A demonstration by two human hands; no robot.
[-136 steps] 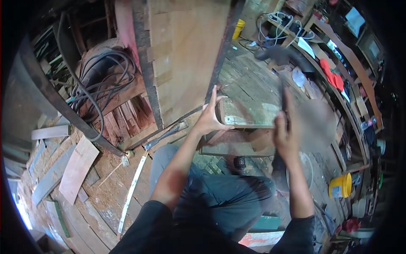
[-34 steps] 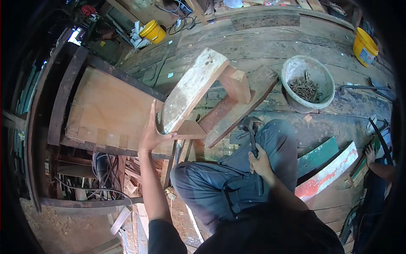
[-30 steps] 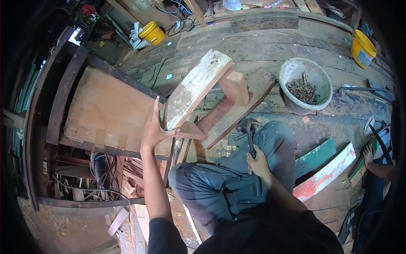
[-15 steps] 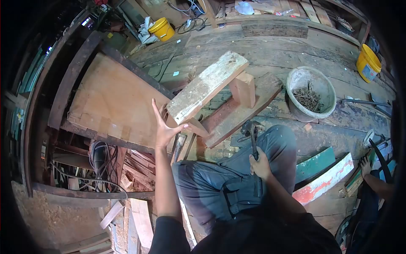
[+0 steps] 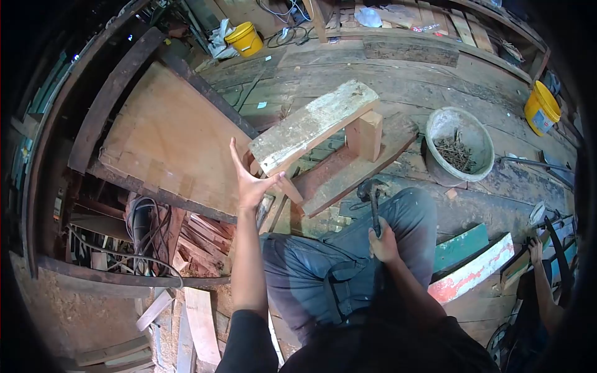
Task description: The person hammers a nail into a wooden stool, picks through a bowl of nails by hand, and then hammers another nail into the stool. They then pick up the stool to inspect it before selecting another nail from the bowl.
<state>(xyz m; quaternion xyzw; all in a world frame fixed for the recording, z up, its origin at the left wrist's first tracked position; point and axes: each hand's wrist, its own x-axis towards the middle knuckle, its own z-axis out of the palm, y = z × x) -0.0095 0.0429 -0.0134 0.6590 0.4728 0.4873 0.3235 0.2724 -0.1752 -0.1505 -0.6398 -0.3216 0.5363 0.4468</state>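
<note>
My left hand (image 5: 254,188) grips the near end of a weathered wooden board (image 5: 317,127), its thumb along the near edge and one finger raised beside it. Other fingers are partly hidden behind the wood. The board lies slightly tilted across two short wooden blocks, the right one (image 5: 365,135) plainly visible. Beneath them is a thicker, dark plank (image 5: 333,186) on the floor. In my right hand (image 5: 384,241) is a hammer (image 5: 374,208), held by its handle over my bent leg, its head pointing up, apart from the board.
A pale bucket (image 5: 435,161) of nails stands at the right. A wooden frame with a brown panel (image 5: 174,130) is at the left. Green (image 5: 461,247) and red-white (image 5: 476,270) boards lie right of my leg. Another person's hand (image 5: 535,250) shows at the far right.
The view has shifted slightly, and the board appears a little farther right. Both hands keep their holds. The other person's arm at the right has shifted.
</note>
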